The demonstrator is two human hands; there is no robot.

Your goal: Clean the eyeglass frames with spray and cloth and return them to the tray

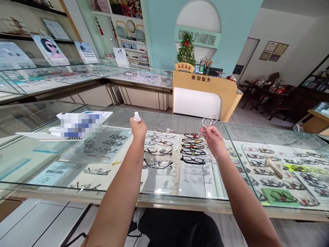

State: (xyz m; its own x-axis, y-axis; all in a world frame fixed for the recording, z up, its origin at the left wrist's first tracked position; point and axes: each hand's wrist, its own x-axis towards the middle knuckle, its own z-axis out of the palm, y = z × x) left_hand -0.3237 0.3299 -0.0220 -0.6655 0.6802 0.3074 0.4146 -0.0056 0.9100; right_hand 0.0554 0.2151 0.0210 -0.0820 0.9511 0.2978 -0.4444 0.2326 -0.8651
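My left hand [139, 127] is closed around a small white bottle [137, 117], whose top sticks up above the fingers. Its lower part is hidden in the fist. My right hand [214, 139] pinches a pair of eyeglasses [207, 122] with a thin, clear-looking frame, raised above the counter. Both arms reach out over the glass display counter [154, 199]. Beneath the glass, between the two hands, lies a column of dark-framed glasses [192, 152]. More frames with brown and black rims [158, 151] lie to its left.
A crumpled beige cloth [275, 168] lies on the counter at the right. At the left are papers [38, 136] and a blurred-out item [81, 125]. Beyond stands a wooden cashier desk [205, 82] with a plant [186, 51]. More glass showcases [59, 80] line the back left.
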